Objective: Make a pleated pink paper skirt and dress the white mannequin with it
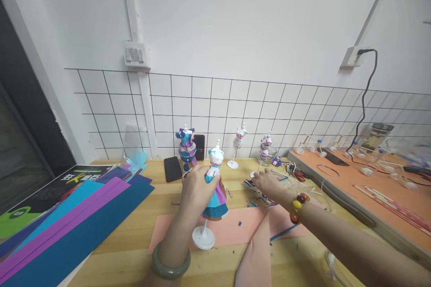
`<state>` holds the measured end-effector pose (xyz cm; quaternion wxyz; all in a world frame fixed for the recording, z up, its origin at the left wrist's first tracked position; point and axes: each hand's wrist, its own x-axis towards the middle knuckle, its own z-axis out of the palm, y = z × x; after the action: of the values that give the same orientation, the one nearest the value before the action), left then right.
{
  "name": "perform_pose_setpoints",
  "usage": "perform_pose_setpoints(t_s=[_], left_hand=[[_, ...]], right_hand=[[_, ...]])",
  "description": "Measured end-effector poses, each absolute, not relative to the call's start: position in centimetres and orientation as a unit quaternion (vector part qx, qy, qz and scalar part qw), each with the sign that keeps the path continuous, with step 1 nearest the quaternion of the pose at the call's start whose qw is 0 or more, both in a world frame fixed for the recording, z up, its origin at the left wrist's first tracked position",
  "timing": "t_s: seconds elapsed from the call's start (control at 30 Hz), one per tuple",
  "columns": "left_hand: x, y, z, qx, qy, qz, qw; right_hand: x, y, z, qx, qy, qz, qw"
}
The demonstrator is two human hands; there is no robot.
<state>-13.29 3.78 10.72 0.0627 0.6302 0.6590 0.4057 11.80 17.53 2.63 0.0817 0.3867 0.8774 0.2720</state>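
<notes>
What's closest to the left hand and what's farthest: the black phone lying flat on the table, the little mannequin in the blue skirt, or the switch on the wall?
1. little mannequin: held in the left hand, mid-table.
2. black phone: flat on the table, just behind and to the left.
3. wall switch: high up on the wall, farthest.

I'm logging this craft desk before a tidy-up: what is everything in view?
dressed mannequin: one, white, blue-purple paper skirt, centre
other mannequins: three, white, dressed, along the wall
phones: two, black, by the wall
paper sheets: several, blue and purple, left
pink sheet: one, pink, table centre
orange mat: one, orange, right
cable: one, black, right wall
table: one, wooden
left hand: green bangle, grips the dressed mannequin
right hand: beaded bracelet, over paper scraps
</notes>
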Motion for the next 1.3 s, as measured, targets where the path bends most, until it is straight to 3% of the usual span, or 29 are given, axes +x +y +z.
perform_pose_setpoints(t_s=[0.37, 0.87, 1.3], left_hand=[[-13.4, 3.8, 10.3, 0.638, 0.648, 0.413, 0.042], [-12.9, 4.0, 10.1, 0.652, 0.628, 0.418, 0.067], [-13.0, 5.3, 8.5, 0.497, 0.383, 0.575, 0.525]], right_hand=[[12.2, 17.7, 7.1, 0.246, 0.914, 0.317, 0.063], [13.1, 16.4, 8.4, 0.304, 0.915, 0.266, 0.024], [9.2, 12.1, 10.1, 0.373, 0.909, 0.138, -0.125]])
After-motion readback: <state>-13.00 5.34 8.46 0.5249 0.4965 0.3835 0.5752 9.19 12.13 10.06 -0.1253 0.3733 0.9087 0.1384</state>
